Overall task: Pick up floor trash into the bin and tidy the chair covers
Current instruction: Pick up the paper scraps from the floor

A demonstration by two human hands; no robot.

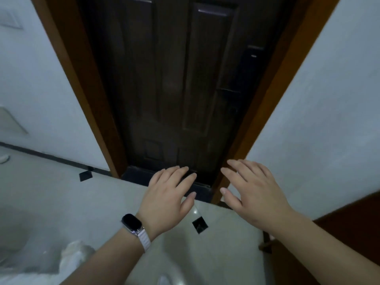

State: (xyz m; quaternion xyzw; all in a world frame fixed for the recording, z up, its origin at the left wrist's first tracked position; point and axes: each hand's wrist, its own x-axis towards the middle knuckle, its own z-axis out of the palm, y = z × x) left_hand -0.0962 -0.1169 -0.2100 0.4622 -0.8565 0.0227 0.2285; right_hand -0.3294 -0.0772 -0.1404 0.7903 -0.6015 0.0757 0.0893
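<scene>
My left hand point(168, 194) is held out in front of me, palm down, fingers spread and holding nothing; a dark watch with a pale strap sits on its wrist. My right hand point(249, 194) hovers beside it, also flat and spread with nothing in it. Both hands float above the pale tiled floor point(61, 198) near the foot of a door. A blurred whitish plastic bag or wrapper point(76, 254) lies at the lower left. No bin or chair cover can be made out.
A dark brown panelled door point(174, 89) in an orange-brown frame point(86, 89) stands straight ahead, with white walls point(329, 120) on both sides. Dark wooden furniture point(349, 223) is at the lower right. Small black diamond insets point(199, 224) mark the tiles.
</scene>
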